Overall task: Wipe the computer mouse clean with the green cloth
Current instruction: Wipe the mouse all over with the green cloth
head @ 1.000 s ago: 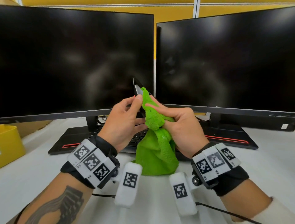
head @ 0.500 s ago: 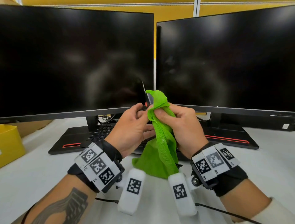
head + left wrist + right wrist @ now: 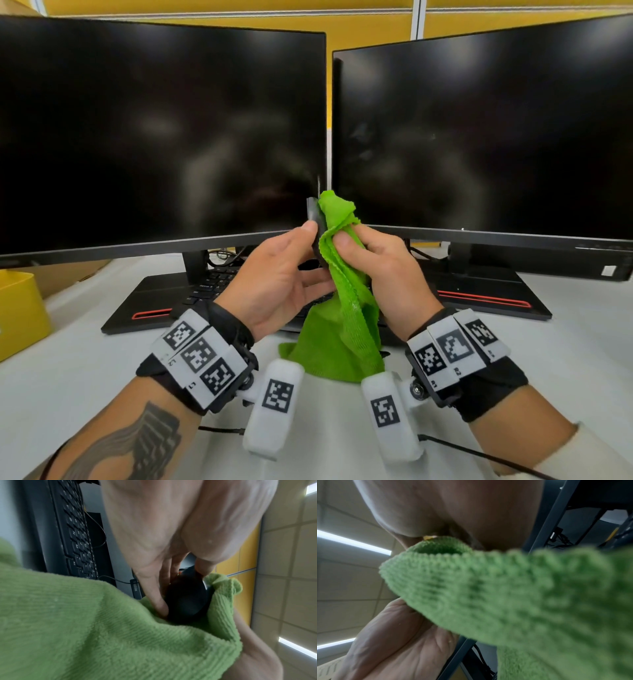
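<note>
My left hand holds a black computer mouse upright in the air in front of the monitors, thumb on its near edge and fingers curled behind it. In the left wrist view the mouse sits between thumb and fingers of the left hand, with cloth pressed along its side. My right hand grips the green cloth and presses its bunched top against the mouse's right side. The rest of the cloth hangs down to the desk. In the right wrist view the cloth fills the frame and hides the mouse.
Two dark monitors stand side by side right behind my hands. A black keyboard lies on the white desk under them. A yellow box sits at the far left edge. Thin black cables run across the near desk.
Both hands have risen and drifted right together. The mouse has turned edge-on, and the cloth's bunched top has slid along its right side.
</note>
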The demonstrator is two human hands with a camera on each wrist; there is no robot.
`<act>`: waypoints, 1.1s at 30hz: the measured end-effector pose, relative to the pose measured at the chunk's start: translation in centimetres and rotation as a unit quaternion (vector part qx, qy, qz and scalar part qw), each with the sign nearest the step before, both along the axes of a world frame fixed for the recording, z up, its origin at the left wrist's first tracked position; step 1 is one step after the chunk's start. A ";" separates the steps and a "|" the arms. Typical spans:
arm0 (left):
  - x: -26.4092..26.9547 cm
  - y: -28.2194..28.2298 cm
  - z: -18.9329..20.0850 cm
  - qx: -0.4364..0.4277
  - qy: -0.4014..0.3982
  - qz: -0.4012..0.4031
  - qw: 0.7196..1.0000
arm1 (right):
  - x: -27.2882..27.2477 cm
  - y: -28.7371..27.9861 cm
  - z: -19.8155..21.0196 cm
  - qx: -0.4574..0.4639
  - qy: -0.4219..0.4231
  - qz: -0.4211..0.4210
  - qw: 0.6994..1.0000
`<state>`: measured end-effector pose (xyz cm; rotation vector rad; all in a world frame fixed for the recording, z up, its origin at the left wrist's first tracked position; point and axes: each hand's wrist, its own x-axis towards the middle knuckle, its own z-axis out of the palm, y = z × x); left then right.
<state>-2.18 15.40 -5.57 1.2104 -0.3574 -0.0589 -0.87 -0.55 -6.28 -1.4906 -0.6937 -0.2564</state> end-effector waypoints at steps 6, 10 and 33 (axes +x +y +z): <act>0.1 0.0 0.5 -0.013 -0.024 0.024 0.999 | 0.2 0.7 -0.1 -0.054 -0.084 -0.007 0.995; 0.5 0.8 1.1 -0.070 0.011 0.077 0.995 | 0.0 1.0 -0.1 -0.032 -0.116 0.005 0.993; -0.1 0.6 -0.2 -0.008 -0.053 -0.047 0.997 | 1.0 -1.5 0.3 0.081 -0.071 -0.128 0.986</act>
